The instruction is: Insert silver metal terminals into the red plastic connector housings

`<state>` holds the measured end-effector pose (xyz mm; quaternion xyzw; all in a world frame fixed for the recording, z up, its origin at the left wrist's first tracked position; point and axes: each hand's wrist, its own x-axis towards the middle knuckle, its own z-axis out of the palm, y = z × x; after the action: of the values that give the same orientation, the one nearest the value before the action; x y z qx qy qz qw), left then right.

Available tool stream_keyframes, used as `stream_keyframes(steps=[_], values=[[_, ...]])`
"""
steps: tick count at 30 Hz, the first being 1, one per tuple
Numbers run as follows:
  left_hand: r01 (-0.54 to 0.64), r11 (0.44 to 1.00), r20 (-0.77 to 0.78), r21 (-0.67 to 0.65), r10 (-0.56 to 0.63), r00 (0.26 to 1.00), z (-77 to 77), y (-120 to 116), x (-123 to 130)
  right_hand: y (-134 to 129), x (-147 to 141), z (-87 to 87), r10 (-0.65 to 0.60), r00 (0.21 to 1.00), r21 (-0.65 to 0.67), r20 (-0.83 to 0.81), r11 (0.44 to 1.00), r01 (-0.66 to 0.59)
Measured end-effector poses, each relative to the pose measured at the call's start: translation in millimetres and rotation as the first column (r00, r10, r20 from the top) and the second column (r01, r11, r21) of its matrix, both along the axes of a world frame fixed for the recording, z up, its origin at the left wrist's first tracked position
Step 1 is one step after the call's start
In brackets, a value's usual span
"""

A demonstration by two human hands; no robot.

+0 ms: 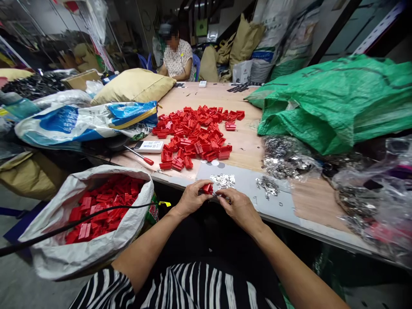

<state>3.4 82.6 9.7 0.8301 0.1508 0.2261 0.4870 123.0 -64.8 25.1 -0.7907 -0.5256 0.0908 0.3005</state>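
Between the fingers of my left hand (pixel 192 198) is a red plastic part (pixel 207 188), held at the table's front edge. My right hand (pixel 240 209) is closed on a thin metal piece (pixel 215 195) that meets the red part; its exact kind is too small to make out. Just beyond my hands lies a small heap of flat silvery metal pieces (pixel 224 180) on a grey sheet (pixel 238 171). To its right is another little pile of metal parts (pixel 268 186). A large heap of red plastic parts (pixel 199 137) spreads farther back on the table.
An open white sack (pixel 41 249) full of red parts stands at left. A screwdriver (pixel 140 155) and a white box (pixel 149 146) lie near the red heap. Bagged metal parts (pixel 286 159) and a green sack (pixel 334 103) occupy the right. A person (pixel 178 58) sits across the table.
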Motion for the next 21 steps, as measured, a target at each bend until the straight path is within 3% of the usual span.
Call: stream_keyframes(steps=[9,21], values=[[0.042,0.999,0.019,-0.012,-0.041,0.999,4.5,0.5,1.7,1.1,4.6,-4.3,0.074,0.997,-0.003,-0.008,0.997,-0.074],[0.05,0.999,0.006,-0.01,-0.05,0.999,-2.8,4.3,5.3,7.4,-7.2,5.3,0.025,0.997,-0.129,0.071,0.992,-0.016]])
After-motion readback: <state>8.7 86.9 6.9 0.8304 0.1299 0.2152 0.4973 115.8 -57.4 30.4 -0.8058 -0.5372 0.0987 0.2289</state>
